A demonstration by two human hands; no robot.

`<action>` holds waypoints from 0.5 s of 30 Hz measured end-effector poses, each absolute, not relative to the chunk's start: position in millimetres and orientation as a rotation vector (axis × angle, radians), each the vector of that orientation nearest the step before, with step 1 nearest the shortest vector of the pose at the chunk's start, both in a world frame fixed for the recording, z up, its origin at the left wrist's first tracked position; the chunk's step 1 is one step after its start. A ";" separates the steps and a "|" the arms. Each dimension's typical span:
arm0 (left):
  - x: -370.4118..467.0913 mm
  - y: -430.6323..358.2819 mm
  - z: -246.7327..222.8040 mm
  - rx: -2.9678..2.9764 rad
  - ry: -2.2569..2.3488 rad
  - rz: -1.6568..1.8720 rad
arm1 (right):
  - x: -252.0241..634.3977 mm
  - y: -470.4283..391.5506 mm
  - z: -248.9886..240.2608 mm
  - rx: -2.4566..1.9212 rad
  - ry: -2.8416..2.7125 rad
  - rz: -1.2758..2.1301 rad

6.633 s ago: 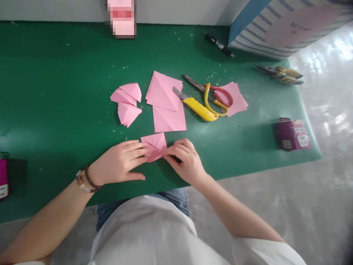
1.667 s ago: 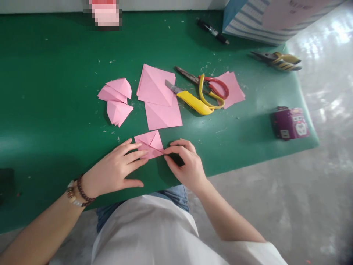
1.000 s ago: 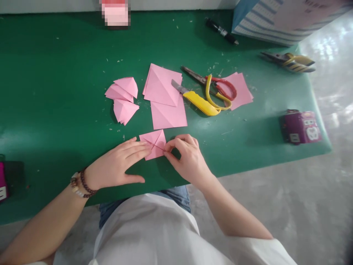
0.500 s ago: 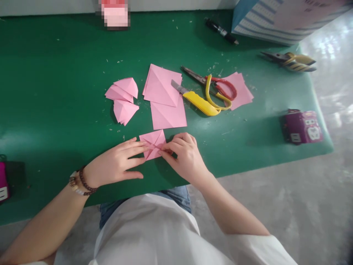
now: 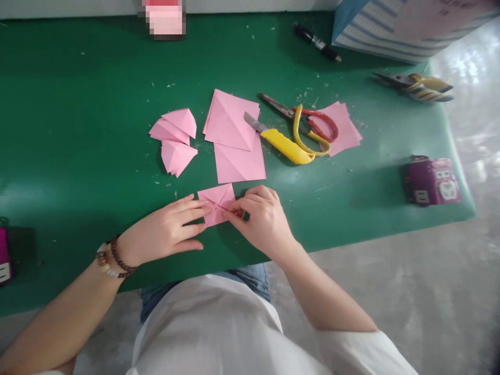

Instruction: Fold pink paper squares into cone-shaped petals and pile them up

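A small creased square of pink paper (image 5: 219, 197) lies near the front edge of the green table. My left hand (image 5: 170, 226) rests flat from the left, fingers spread, its fingertips pressing on the paper's left side. My right hand (image 5: 260, 216) has thumb and forefinger pinched on the paper's right side. Just beyond the square lie several larger creased pink sheets (image 5: 234, 117), partly overlapping. Left of those sit folded pink paper pieces (image 5: 175, 130).
A yellow utility knife (image 5: 287, 147) lies partly over the pink sheets, touching scissors (image 5: 297, 117) that overlap more pink paper (image 5: 344, 130). Farther right are a pen (image 5: 318, 44), pliers (image 5: 416, 86) and a purple box-shaped object (image 5: 433, 180). A striped box (image 5: 375, 31) stands at the back right.
The right hand's pinching fingers have shifted very slightly left over the paper. The left hand stays put, and the camera view has moved a little.
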State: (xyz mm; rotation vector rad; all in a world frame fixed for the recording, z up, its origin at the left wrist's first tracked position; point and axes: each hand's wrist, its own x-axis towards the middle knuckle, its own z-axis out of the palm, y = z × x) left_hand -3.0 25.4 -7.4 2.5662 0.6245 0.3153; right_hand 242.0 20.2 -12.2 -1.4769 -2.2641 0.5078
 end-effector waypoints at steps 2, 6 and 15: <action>-3.1 25.2 -7.4 2.564 0.626 0.314 | 241.9 20.1 -12.4 -1.475 -2.263 0.512; -2.3 24.1 -7.2 2.551 0.645 0.318 | 242.0 19.0 -12.5 -1.487 -2.258 0.542; 2.3 21.8 -5.3 2.571 0.652 0.252 | 243.9 19.4 -14.0 -1.545 -2.260 0.567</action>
